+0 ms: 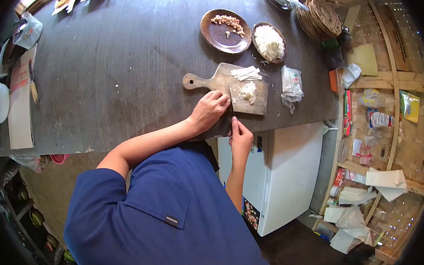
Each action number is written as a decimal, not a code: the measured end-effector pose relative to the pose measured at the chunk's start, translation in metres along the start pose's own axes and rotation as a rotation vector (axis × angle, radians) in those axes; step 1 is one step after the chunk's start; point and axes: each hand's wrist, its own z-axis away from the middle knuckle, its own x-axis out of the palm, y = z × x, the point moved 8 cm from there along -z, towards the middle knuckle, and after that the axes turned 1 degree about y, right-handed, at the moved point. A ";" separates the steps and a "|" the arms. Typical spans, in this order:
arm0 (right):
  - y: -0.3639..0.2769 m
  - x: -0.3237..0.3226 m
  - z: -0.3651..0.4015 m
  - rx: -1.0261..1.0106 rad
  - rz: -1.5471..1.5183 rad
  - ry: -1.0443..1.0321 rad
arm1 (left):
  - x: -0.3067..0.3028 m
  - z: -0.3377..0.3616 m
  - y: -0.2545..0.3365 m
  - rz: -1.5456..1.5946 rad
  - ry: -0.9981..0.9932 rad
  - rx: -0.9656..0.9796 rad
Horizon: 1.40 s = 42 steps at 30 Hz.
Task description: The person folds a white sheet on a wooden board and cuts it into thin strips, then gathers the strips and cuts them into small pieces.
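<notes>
On the wooden cutting board (220, 78) lie several pale white strips (246, 73) and a small heap of finely cut white shreds (247, 93). My right hand (241, 134) is closed round the handle of a knife (231, 100), whose blade rests over the board's near part. Left of the blade, my left hand (210, 110) presses down with curled fingers at the board's edge; what lies under them is hidden. Beyond the board stand a brown plate (210, 37) with small diced pieces (228, 22) and a bowl (255, 51) heaped with white shreds (270, 42).
Right of the board lies a plastic packet (291, 83). Stacked woven plates (321, 17) stand at the far right corner. Another knife (32, 83) and a flat cardboard piece (21, 106) are at the left edge. A white refrigerator (292, 171) stands below the table's right side.
</notes>
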 end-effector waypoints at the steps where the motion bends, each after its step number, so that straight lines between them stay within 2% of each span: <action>1: 0.002 -0.003 0.001 0.003 -0.006 0.007 | 0.000 -0.001 -0.001 0.001 -0.007 -0.002; 3: -0.002 -0.010 0.001 -0.073 0.063 0.034 | 0.001 0.000 -0.002 0.003 -0.016 -0.006; 9: 0.017 -0.015 0.017 0.068 0.042 0.024 | -0.002 -0.001 -0.001 0.004 -0.004 -0.012; 11: 0.009 -0.009 0.008 0.003 0.022 0.023 | -0.004 -0.003 -0.002 -0.001 0.002 -0.014; 13: 0.007 -0.005 0.005 0.025 -0.015 0.006 | -0.003 0.000 0.003 0.002 0.000 -0.007; 16: -0.005 -0.007 0.001 -0.073 0.090 0.041 | -0.008 -0.004 -0.001 0.031 0.001 -0.018; 20: 0.028 -0.018 0.013 0.048 0.105 0.052 | -0.007 -0.004 0.000 0.023 0.002 -0.010; 24: 0.014 -0.009 0.000 -0.022 0.053 0.042 | -0.011 -0.005 0.001 0.045 0.022 -0.008; 27: -0.002 -0.006 0.002 -0.069 0.064 0.036 | -0.007 -0.004 -0.002 0.043 -0.041 -0.047; 30: 0.008 -0.015 0.014 0.021 0.164 0.042 | -0.009 -0.004 -0.003 0.068 0.015 -0.020; 34: 0.014 -0.009 0.004 0.002 0.087 0.047 | -0.009 -0.004 -0.002 0.071 -0.001 -0.017; 36: 0.003 0.000 -0.003 -0.071 0.018 0.025 | -0.009 -0.005 -0.002 0.074 -0.007 -0.028; 39: -0.001 -0.002 0.002 -0.087 0.058 0.052 | -0.011 -0.002 -0.001 0.052 0.000 -0.009; 42: 0.014 -0.009 0.014 -0.010 0.063 0.026 | -0.008 -0.001 -0.003 0.053 0.017 -0.040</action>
